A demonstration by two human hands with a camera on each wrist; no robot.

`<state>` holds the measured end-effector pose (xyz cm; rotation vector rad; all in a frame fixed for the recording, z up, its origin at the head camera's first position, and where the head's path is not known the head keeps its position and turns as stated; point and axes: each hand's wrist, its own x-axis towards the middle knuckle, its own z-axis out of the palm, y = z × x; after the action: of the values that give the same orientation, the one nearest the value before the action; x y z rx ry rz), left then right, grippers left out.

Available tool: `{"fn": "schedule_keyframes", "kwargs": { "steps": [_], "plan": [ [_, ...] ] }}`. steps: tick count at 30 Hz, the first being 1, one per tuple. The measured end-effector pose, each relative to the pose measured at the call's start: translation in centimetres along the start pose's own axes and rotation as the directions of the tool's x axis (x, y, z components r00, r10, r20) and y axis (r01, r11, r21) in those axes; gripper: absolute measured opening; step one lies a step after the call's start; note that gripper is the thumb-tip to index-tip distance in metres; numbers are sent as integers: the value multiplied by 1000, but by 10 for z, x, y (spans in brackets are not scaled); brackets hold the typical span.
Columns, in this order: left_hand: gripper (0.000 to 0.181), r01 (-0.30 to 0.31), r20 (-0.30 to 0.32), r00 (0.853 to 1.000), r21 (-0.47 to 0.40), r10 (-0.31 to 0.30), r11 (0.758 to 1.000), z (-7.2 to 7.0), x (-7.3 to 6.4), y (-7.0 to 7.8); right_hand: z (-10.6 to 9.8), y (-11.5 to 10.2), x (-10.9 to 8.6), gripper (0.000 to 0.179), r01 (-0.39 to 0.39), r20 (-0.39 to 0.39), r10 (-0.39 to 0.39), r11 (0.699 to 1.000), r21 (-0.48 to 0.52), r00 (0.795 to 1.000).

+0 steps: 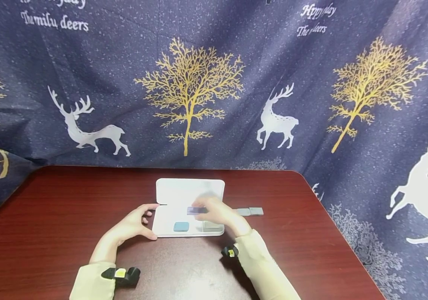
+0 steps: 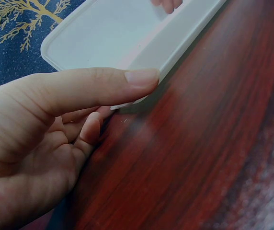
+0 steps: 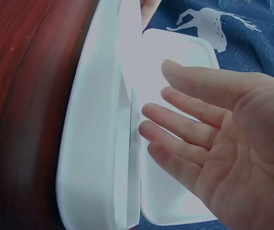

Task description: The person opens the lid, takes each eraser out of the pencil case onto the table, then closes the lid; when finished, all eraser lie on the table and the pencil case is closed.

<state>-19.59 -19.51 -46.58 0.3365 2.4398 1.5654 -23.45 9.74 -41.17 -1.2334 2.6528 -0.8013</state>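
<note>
A white hinged case (image 1: 165, 227) lies with its lid (image 1: 176, 191) raised toward the back. My left hand (image 1: 135, 223) holds the case's left end, thumb at the front corner and a finger at the back corner; the left wrist view shows the thumb (image 2: 142, 79) pressed on the rim. Over the right part of the case is my right hand (image 1: 215, 211), its fingers spread with nothing between them in the right wrist view. Beside its fingertips is a purple rectangular piece (image 1: 191, 211), partly covered. A blue piece (image 1: 181, 226) and a pale grey-green piece (image 1: 211, 226) lie inside.
Two flat grey-green pieces (image 1: 256, 211) lie end to end on the reddish-brown table (image 1: 67, 208), right of the case and partly behind the right hand. A dark blue cloth (image 1: 214, 125) with deer and trees hangs behind the table.
</note>
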Motion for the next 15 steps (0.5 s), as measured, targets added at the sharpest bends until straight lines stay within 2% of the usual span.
{"fn": "schedule_keyframes", "kwargs": {
  "steps": [2,5,8,9,15],
  "plan": [
    [95,1,-1,1000,8,-1,1000,0,0,0,4,8,2,29,19,-1,-19,1000,-1,1000],
    [95,3,-2,1000,17,-3,1000,0,0,1,3,6,2,31,5,8,-5,1000,6,1000],
    [95,2,-1,1000,16,-2,1000,0,0,1,2,3,1,32,-21,17,21,1000,6,1000],
    [95,0,0,1000,14,0,1000,0,0,1,-1,-5,1,33,-51,25,51,999,14,998],
    [95,-3,6,1000,5,3,1000,0,1,1,-1,-9,0,33,-99,49,100,994,-39,994]
  ]
}}
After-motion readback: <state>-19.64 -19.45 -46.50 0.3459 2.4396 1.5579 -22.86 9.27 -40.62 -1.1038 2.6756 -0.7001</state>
